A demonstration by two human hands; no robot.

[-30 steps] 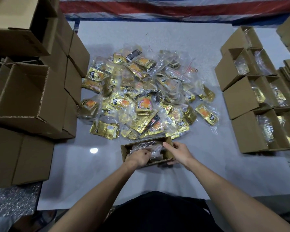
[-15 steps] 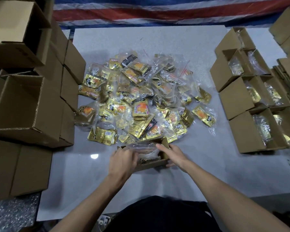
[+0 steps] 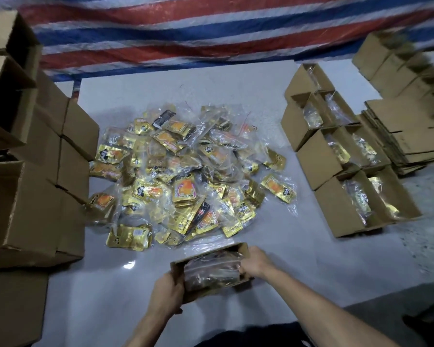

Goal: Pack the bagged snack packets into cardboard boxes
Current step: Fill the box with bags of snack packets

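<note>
Left hand (image 3: 167, 294) wraps the near left end of the small box (image 3: 212, 294), and right hand (image 3: 257, 262) curls over its right end with the fingertips tucked inside against the clear bag (image 3: 211, 269). So both hands are clamped on the one box, kept apart by its length. The box sits low on the bench (image 3: 105, 291), just on the near side of the big pile of packets (image 3: 186, 176), and looks tipped a little toward the camera. The bag fills it (what is inside the bag is too dark to read). By my reading this is the seating step: the bag is in and is being pressed down to lie flat. The next move would likely be to carry the box to the right, where the filled boxes (image 3: 336, 171) stand in rows with open tops, keeping it level so the bag stays put. After that, a fresh one from the empty boxes (image 3: 35, 201) stacked on the left. There's plenty left in that pile, so the job looks far from done.
</note>
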